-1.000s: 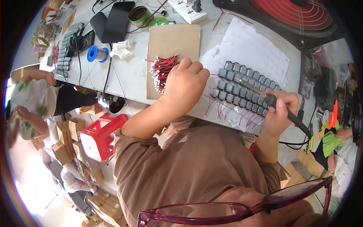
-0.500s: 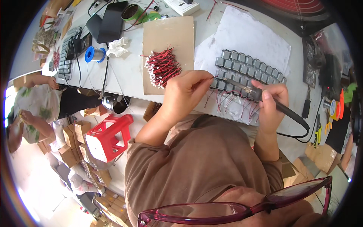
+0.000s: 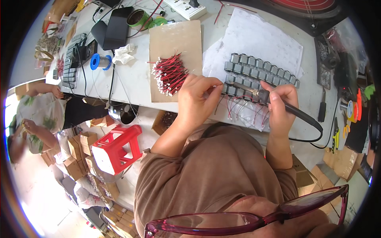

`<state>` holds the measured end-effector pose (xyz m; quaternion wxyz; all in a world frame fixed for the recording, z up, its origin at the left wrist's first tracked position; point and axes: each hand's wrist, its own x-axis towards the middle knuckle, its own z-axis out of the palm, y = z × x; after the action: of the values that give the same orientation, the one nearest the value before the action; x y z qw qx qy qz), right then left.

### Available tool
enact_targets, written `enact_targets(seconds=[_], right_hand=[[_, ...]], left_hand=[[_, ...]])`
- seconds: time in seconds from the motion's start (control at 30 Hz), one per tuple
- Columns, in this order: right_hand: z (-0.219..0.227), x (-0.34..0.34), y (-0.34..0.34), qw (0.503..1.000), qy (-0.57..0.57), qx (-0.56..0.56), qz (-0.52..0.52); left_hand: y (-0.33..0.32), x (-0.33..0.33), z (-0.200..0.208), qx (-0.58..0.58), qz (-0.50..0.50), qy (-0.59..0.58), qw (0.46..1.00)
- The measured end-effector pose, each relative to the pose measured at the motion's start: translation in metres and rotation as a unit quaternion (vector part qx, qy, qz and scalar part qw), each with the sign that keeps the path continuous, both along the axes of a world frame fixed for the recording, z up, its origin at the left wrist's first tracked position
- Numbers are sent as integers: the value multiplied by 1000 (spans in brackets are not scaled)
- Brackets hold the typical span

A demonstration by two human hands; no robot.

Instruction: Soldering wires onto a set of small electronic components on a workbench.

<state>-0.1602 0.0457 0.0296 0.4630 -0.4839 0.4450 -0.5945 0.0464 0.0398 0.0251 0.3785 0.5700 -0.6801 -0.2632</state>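
My right hand [image 3: 282, 101] is closed round a soldering iron [image 3: 262, 96]. The iron's metal tip points left, close to the left end of the front rows of small grey metal blocks [image 3: 251, 72]. There my left hand [image 3: 200, 95] pinches what looks like a thin wire between thumb and forefinger, mostly hidden by the fingertips. Red and dark wires [image 3: 231, 109] hang from the front row toward the table's near edge. Left of my left hand, a heap of red and black wires with white connectors [image 3: 168, 75] lies on a cardboard sheet [image 3: 174, 35].
White paper [image 3: 262, 33] lies under the blocks. A blue solder spool [image 3: 100, 62], crumpled tissue [image 3: 124, 54] and green tin [image 3: 138, 18] are farther left. The iron's black cord curves at the right, near a black-handled tool [image 3: 322, 109]. A red stool [image 3: 119, 148] and another person [image 3: 39, 115] are at the left.
The view has shifted slightly. The iron's tip has moved a little left and down, closer to my left fingertips. Both hands keep their grips.
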Motion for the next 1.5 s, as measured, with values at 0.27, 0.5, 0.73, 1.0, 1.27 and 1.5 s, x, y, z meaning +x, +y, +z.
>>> enact_targets(seconds=[0.27, 0.5, 0.73, 1.0, 1.27, 1.5], right_hand=[[-3, 3, 0, 1000, 7, -11, 8], [-2, 4, -1, 1000, 9, -4, 10], [1, 6, -1, 1000, 13, 11, 8], [2, 6, -1, 1000, 23, 10, 6], [1, 6, -2, 1000, 19, 7, 6], [1, 6, -2, 1000, 18, 5, 10]], left_hand=[[-5, -3, -11, -87, 10, -7, 996], [-7, -4, -9, -61, 2, -2, 998], [-8, -6, -3, -67, 3, -26, 997], [-9, -4, -4, -73, -2, -33, 997], [-7, -3, -5, -72, -13, -31, 997], [-8, -3, -4, -68, -18, -44, 997]])
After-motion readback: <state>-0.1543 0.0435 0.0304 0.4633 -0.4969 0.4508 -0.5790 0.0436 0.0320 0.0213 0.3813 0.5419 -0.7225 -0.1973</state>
